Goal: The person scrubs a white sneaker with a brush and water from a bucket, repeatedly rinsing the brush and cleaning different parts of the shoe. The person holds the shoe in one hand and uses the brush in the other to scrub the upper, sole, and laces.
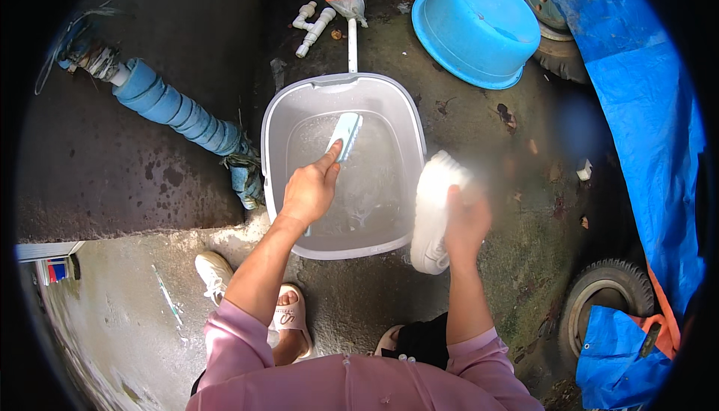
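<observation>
My left hand (309, 193) grips a pale blue scrubbing brush (348, 125) over the grey plastic basin (268, 147). The brush's bristles face right, and shallow, cloudy water (368, 186) lies beneath it. Just beyond the basin's right rim, my right hand (471, 225) holds a white shoe (428, 231) tilted on its side. The upper end of the shoe is blurred by glare. Another white shoe (214, 271) with laces rests on the wet concrete at the lower left, partly hidden by my left forearm.
A light blue tub (477, 29) lies upside down at the upper right. White pipe fittings (315, 29) and an upright pipe (352, 45) are behind the basin. A blue-wrapped pipe (180, 110) slants down at left. A blue tarp (640, 90) and a tyre (609, 276) border the right side.
</observation>
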### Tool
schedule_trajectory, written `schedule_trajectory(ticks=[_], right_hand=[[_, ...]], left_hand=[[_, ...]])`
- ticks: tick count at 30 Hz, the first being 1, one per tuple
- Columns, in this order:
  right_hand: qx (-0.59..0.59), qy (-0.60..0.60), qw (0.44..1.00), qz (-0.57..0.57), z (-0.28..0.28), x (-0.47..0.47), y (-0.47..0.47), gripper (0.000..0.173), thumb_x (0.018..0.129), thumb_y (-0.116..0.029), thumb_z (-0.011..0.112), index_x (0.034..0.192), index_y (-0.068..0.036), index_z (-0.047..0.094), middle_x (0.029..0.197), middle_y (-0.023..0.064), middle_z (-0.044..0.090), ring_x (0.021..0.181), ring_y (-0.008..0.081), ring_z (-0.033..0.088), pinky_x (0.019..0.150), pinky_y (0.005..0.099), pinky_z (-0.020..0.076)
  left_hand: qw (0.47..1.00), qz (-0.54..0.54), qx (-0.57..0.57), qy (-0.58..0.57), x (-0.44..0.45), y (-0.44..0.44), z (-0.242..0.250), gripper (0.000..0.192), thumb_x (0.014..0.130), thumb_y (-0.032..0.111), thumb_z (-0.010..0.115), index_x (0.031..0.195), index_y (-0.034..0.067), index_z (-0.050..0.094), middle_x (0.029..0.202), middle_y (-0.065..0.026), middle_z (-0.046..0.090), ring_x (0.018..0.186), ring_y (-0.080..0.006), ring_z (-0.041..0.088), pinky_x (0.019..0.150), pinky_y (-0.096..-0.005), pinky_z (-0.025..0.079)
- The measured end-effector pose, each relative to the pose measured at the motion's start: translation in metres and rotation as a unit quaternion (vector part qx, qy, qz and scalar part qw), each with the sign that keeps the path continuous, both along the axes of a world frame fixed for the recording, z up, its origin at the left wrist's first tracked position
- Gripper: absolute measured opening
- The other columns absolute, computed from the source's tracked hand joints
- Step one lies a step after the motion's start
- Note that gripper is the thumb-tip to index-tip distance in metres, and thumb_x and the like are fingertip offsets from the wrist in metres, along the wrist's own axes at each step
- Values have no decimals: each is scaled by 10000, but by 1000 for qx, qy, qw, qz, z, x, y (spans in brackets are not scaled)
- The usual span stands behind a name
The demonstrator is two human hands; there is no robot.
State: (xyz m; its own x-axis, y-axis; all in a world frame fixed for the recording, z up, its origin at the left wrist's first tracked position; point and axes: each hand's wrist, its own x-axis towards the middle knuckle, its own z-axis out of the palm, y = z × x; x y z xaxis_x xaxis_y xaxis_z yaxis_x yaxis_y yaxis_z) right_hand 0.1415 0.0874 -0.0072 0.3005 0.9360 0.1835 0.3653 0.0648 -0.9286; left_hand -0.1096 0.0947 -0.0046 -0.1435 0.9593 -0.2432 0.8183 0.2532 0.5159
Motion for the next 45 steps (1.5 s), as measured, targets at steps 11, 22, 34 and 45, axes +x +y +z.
schedule_trajectory(ticks=[11, 22, 34, 45], right_hand=[[-140, 427, 877, -170, -11, 10, 7, 179, 997, -100, 611, 1128, 22, 625, 1056, 86, 680, 970, 207, 678, 842, 365, 560], [-186, 453, 850, -192, -9, 8, 8, 284, 1003, -137, 625, 1218, 40, 567, 1200, 144, 635, 1055, 250, 650, 919, 405, 540], [-142, 514, 844, -54, 7, 20, -4, 711, 1028, -524, 507, 1440, 45, 396, 1426, 155, 520, 1310, 256, 529, 1114, 410, 419], [-159, 509, 839, -113, 17, 4, -3, 815, 997, -633, 472, 1452, 39, 395, 1420, 157, 530, 1308, 258, 536, 1106, 415, 427]], left_hand=[[964, -145, 224, -13, 147, -35, -26, 625, 902, 161, 650, 1503, 226, 490, 679, -143, 614, 472, -332, 609, 461, -464, 505], [979, -135, 150, 11, 142, -40, -42, 591, 919, 148, 669, 1481, 260, 526, 706, -180, 653, 619, -367, 683, 517, -430, 537], [984, -1, -161, 81, 9, 28, -52, 456, 1000, 263, 511, 1456, 267, 521, 1208, -183, 681, 1161, -383, 631, 994, -474, 498], [978, -130, 40, -159, -55, 25, -24, 468, 1011, 202, 579, 1473, 170, 514, 1037, -151, 758, 879, -307, 742, 801, -383, 559]])
